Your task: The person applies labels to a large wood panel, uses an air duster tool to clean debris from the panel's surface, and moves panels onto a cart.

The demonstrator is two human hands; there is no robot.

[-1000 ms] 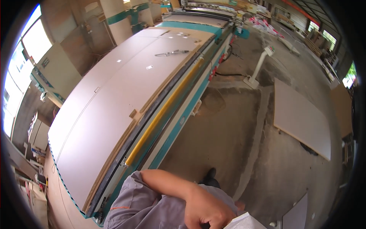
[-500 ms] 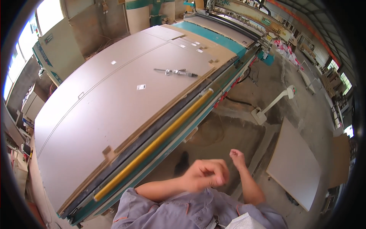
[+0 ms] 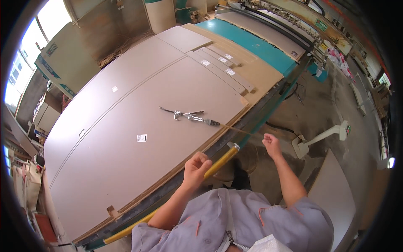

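Observation:
My left hand [image 3: 196, 169] is loosely curled in front of the near edge of the machine table, by a yellow bar [image 3: 220, 164]. Nothing shows between its fingers. To the right, my right hand [image 3: 272, 145] is closed in a fist above the floor, with nothing visible in it. A metal air blow gun [image 3: 192, 117] lies on the large light-grey board [image 3: 113, 155], apart from both hands. A thin hose [image 3: 235, 128] runs from it over the board's edge. A white label [image 3: 142, 138] sticks to the board left of the gun.
Several narrow labelled strips [image 3: 220, 69] lie at the board's far end, beside a teal bed [image 3: 252, 44]. A control pedestal [image 3: 321, 138] stands on the floor at right. Nearer, a pale panel [image 3: 333, 189] is beside me. A cabinet [image 3: 69, 63] stands at far left.
I have moved forward along the table, so the blow gun and strips appear closer. My left hand has risen toward the table edge; my right hand has moved up too.

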